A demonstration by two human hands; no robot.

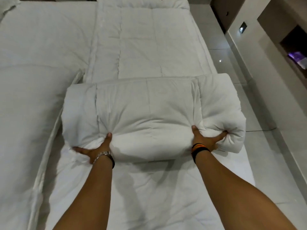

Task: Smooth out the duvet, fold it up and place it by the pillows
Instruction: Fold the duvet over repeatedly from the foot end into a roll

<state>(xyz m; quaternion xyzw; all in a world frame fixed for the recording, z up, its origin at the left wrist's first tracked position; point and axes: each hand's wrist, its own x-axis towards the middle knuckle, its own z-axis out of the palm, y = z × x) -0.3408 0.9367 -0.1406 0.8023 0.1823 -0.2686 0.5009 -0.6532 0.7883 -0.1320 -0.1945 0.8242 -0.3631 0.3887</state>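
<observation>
Both bare forearms reached forward from the bottom of the view, over the flat near part of the white duvet (149, 113) on the bed (33, 97). Left hand (95, 149) wore a metal watch (103, 154) at the wrist; thumb pressed into the near face of the thick fold, fingers spread out to the left and partly sunk in fabric. Left grip: clamped on the duvet, pinching a bunch of it. Right hand (205, 139) wore a striped wristband (199, 147); thumb pointed up against the fold, fingers dug into the rolled right end. Right grip: likewise closed on the duvet.

Duvet lay lengthwise along the right side of the bed, its near portion doubled over into a puffy bundle across the middle of the view. Bundle's right end overhung the mattress edge above the tiled floor (232, 67). Beyond the bundle the duvet continued flat toward the far end of the bed. Bed's left half was covered in white.

Wall niche (294, 45) at right, a recessed compartment, held something purple-lit; could not tell what.
</observation>
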